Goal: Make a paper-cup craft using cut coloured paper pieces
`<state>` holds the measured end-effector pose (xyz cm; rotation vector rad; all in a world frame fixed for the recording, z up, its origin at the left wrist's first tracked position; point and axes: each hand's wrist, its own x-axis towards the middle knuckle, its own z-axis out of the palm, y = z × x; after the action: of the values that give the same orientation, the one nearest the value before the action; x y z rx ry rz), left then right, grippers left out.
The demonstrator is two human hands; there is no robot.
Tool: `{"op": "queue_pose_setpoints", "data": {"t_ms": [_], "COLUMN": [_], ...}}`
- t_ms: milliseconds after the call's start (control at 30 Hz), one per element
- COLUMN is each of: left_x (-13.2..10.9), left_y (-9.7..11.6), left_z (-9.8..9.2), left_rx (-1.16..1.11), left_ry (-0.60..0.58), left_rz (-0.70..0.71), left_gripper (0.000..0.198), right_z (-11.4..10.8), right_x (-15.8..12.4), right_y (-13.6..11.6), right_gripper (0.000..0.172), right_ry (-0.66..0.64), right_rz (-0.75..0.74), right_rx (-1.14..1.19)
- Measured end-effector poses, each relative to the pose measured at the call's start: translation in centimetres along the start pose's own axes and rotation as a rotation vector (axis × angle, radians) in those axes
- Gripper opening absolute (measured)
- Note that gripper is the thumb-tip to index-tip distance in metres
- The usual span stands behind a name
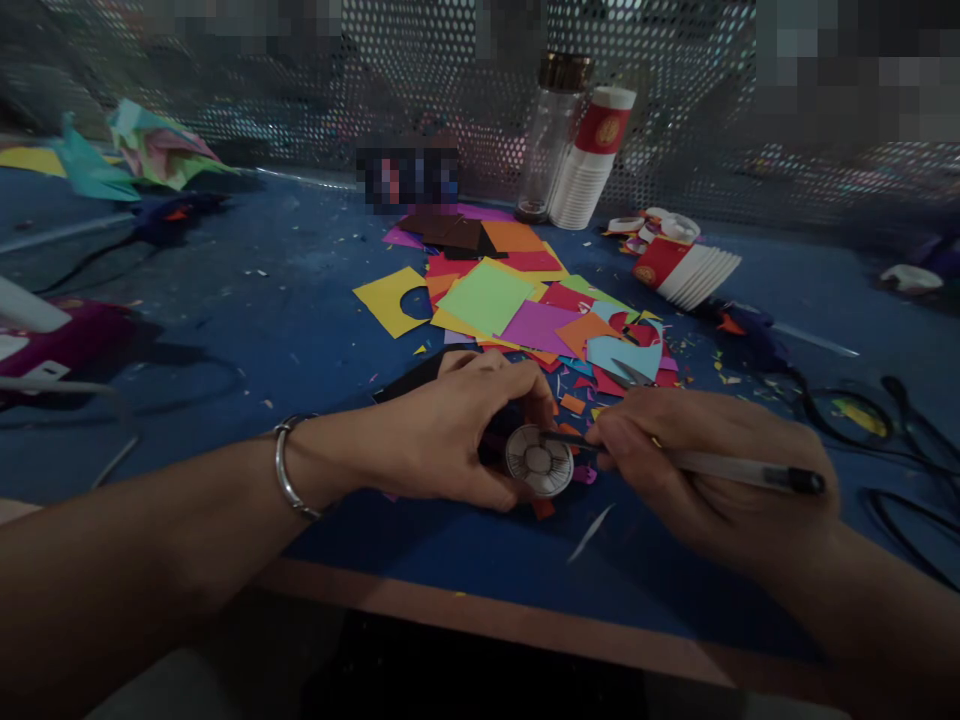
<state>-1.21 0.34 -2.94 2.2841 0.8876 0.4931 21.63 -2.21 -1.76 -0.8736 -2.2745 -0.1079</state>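
My left hand, with a metal bangle on its wrist, is closed around a small round white disc that looks like the bottom of a paper cup and bears drawn lines. My right hand grips a pen whose tip rests on the disc's upper edge. Both hands hover just above the blue table near its front edge. A piece of black paper lies under my left hand.
Sheets and scraps of coloured paper spread behind the hands, with scissors among them. A clear bottle and stacked paper cups stand at the back; another cup stack lies tipped. Black cables trail at right.
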Motion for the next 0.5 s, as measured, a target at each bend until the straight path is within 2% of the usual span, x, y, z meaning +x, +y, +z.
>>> {"op": "queue_pose_setpoints", "data": {"t_ms": [167,333,500], "left_x": [0.08,0.12,0.08], "left_y": [0.09,0.26,0.17], "left_z": [-0.08,-0.09,-0.08], "left_rx": [-0.001,0.015,0.024], "left_ry": [-0.015,-0.027,-0.026], "left_rz": [-0.004,-0.012,-0.007], "left_gripper": [0.044,0.044,0.046], "right_z": [-0.2,0.12,-0.05], "right_x": [0.33,0.14,0.55], "right_y": [-0.18,-0.14,-0.22], "right_gripper": [0.032,0.033,0.032], "right_ry": [-0.052,-0.006,-0.01], "right_rz": [-0.029,-0.011,-0.073], "right_rx": [0.019,0.012,0.007]}}
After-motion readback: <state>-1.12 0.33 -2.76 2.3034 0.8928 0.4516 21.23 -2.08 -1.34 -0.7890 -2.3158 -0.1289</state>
